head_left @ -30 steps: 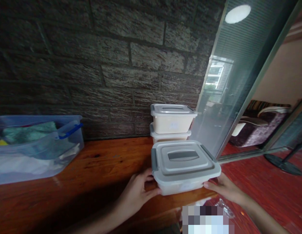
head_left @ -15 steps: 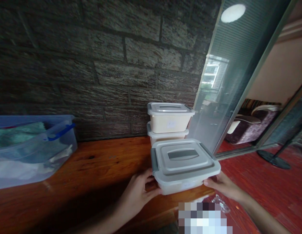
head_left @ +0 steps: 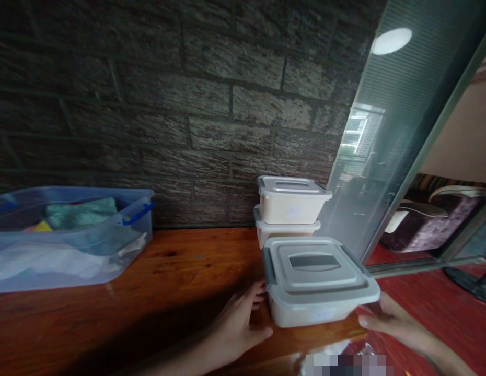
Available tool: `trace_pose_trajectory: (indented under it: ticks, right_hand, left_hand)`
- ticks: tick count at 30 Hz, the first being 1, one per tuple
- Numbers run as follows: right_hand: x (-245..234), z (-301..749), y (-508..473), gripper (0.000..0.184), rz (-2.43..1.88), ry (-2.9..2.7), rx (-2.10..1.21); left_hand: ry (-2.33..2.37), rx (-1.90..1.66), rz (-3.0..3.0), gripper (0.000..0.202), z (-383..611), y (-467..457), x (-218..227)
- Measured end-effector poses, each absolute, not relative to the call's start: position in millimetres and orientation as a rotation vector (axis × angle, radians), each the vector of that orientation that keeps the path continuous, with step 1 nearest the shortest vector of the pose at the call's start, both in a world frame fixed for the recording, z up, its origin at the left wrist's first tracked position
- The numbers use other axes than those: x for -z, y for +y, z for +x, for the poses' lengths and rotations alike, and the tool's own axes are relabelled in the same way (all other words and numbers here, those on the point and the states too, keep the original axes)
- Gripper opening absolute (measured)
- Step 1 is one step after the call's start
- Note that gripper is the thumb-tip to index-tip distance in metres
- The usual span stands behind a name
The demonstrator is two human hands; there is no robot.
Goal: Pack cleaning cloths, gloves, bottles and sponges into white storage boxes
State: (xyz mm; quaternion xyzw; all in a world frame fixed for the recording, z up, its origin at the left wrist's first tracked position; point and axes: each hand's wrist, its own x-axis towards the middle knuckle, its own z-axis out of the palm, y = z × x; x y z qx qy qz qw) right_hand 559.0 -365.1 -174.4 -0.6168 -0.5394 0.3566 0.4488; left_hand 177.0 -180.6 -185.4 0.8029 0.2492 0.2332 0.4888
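A lidded storage box [head_left: 321, 308] with a pale grey lid, grey side clips and a cream body stands near the front right of the wooden table. Beside its left wall is my left hand [head_left: 243, 321], fingers spread and thumb stretched out, gripping nothing. On the other side my right hand [head_left: 395, 316] is by the right front corner, its thumb extended away from the body; its other fingers are partly hidden behind the box. Two similar boxes are stacked behind: an upper box [head_left: 292, 206] and a lower box [head_left: 288, 233].
A clear blue-tinted plastic bin [head_left: 137, 250] holding cloths sits on the wooden table [head_left: 180, 277] at left. A dark stone wall [head_left: 211, 99] rises behind. At right are a glass panel [head_left: 368, 141], a purple sofa [head_left: 454, 224] and a red floor [head_left: 419, 290].
My left thumb has come away from the front box and the left fingers have spread. My right thumb has loosened too. The view has turned left, showing more of the bin.
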Motion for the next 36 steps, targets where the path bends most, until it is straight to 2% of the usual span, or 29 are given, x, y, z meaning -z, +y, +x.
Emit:
trace_pose_trajectory:
  ticks: [4,9,15,18,22,25,29,32,36]
  right_hand:
    - [152,565,-371,0.053,-1.455,-1.293,-0.973]
    - [140,591,-380,0.037,-1.572,-1.133,-0.840]
    - [133,631,-374,0.045,-1.642,-1.062,-0.786]
    - [113,627,-358,0.042,-1.646,-1.087,-0.702]
    - [74,612,-320,0.047,-1.635,-1.116,-0.565]
    - [43,602,-280,0.050,-1.604,-1.110,-0.480]
    - [7,593,-226,0.049,-1.596,-1.075,-0.399]
    - [-9,588,-193,0.049,-1.613,-1.052,-0.380]
    - [-17,582,-166,0.044,-1.629,-1.050,-0.394]
  left_hand:
    - [0.655,-0.553,1.990,0.077,158,-164,187]
    - [0.723,-0.581,1.923,0.063,129,-135,180]
    - [0.765,-0.606,1.950,0.055,108,-109,159]
    - [0.781,-0.651,2.010,0.049,109,-92,137]
    - [0.743,-0.839,2.118,0.045,131,-61,94]
    - [0.738,-0.955,2.235,0.053,161,-39,57]
    - [0.743,-0.996,2.291,0.081,201,-22,20]
    - [0.746,-0.962,2.351,0.095,221,-16,7]
    - [0.756,-0.896,2.371,0.104,235,-11,5]
